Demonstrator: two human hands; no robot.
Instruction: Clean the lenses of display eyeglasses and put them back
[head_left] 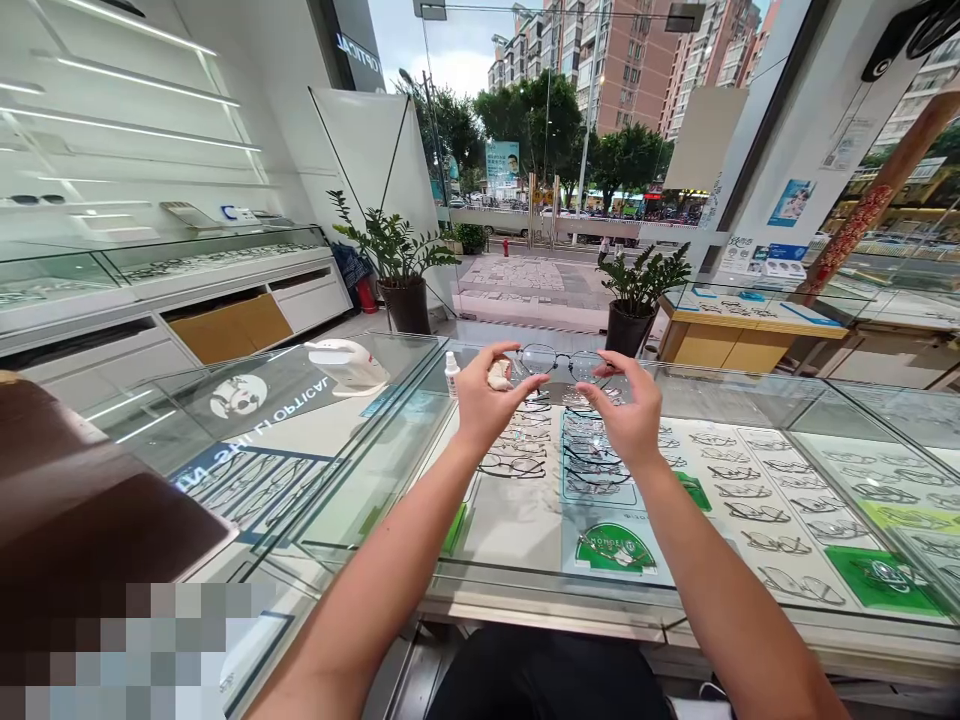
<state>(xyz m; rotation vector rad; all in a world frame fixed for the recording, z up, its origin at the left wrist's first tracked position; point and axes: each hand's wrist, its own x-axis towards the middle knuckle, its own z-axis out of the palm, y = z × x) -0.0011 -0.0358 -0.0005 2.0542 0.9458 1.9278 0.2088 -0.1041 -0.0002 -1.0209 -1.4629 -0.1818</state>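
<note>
Your left hand and right hand pinch glasses above the glass counter; potted plants stand far beyond.

Your left hand and right hand are bare, and so are both forearms. Below the front edge of the table, plain black cloth covers your lap.

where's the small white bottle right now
In the head view, the white bottle stands upright on the glass counter, left of centre, just left of the left hand and right of the white device.
</note>
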